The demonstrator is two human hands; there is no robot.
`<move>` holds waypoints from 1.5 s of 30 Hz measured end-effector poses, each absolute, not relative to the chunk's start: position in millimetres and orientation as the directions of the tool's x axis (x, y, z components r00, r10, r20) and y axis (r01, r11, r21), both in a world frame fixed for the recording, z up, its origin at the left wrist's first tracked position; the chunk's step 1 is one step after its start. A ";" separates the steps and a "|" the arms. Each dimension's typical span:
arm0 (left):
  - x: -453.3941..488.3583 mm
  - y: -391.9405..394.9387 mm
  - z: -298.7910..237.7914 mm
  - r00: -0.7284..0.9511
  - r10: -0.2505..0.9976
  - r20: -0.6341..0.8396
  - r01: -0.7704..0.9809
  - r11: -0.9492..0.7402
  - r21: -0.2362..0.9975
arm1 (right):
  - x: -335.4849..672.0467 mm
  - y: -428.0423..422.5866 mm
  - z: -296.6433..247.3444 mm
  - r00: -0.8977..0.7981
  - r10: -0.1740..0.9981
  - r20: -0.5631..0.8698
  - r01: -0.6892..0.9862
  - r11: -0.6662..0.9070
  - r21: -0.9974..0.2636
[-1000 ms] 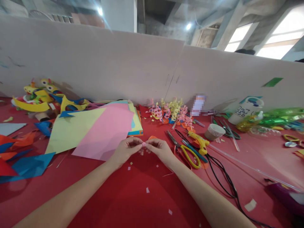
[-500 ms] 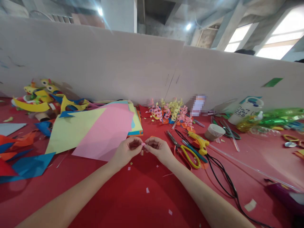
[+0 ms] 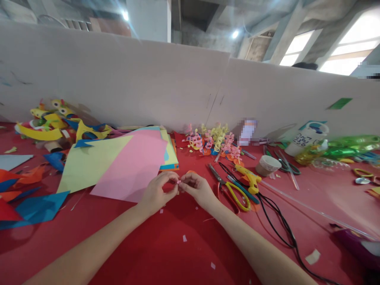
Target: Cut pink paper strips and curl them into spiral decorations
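Paper [image 3: 178, 182], a tiny pink bit, sits toward six o'clock from centre between left hand [image 3: 156, 192] and right hand [image 3: 199, 192], each grip pinched on it, likely for fine control; scissors [image 3: 221, 182] lie at their three o'clock, seemingly for quick reach.

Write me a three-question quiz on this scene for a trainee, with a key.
1. True or false: a small pink piece is at the fingertips of the left hand and the right hand.
2. What colour is the sheet overlapping the large pale yellow sheet? A) blue B) pink C) black
3. Fill in: the cup stands to the ____ of both hands.

Key: 1. True; 2. B; 3. right
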State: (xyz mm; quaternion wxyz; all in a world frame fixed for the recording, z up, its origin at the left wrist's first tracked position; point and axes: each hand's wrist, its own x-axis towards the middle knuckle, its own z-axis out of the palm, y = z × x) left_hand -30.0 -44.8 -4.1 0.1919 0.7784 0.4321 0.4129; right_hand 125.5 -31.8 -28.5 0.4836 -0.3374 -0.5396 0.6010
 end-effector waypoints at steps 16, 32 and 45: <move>-33.0 -44.1 -10.4 0.286 0.869 0.404 0.425 -0.493 0.760 | 129.0 -29.7 -29.7 -0.294 0.952 0.090 -0.156 0.045 -0.987; -30.8 -41.6 -8.8 0.301 0.901 0.311 0.225 -0.384 0.895 | 130.7 -29.1 -29.0 -0.309 0.946 0.093 -0.184 0.037 -0.982; -31.2 -37.7 -8.1 0.160 0.970 0.182 0.147 -0.206 0.968 | 131.6 -26.3 -36.5 -0.291 0.946 0.142 -0.169 0.095 -0.981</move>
